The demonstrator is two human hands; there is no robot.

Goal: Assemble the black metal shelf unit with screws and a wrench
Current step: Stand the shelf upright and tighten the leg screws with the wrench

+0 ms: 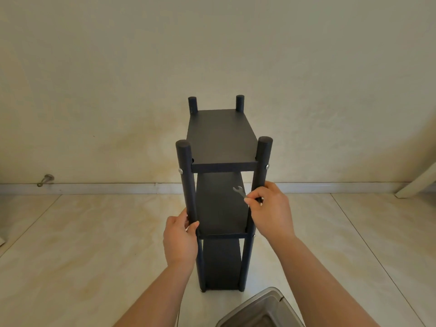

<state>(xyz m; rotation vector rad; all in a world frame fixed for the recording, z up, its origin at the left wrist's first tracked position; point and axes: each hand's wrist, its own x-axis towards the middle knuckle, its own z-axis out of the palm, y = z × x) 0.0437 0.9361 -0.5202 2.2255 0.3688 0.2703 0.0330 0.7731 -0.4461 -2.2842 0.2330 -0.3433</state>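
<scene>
The black metal shelf unit stands upright on the floor in front of me, with three shelves between four round posts. Silver screw heads show on the two near posts at the top shelf. My left hand grips the near left post just above the middle shelf. My right hand is wrapped around the near right post and also pinches a small silver wrench, whose open jaw points up and left over the middle shelf.
A beige wall rises behind the shelf, with a white skirting board along the tiled floor. A metal door stop sticks out at the left. A grey metal bin sits at the bottom edge. A pale slanted board leans at the right.
</scene>
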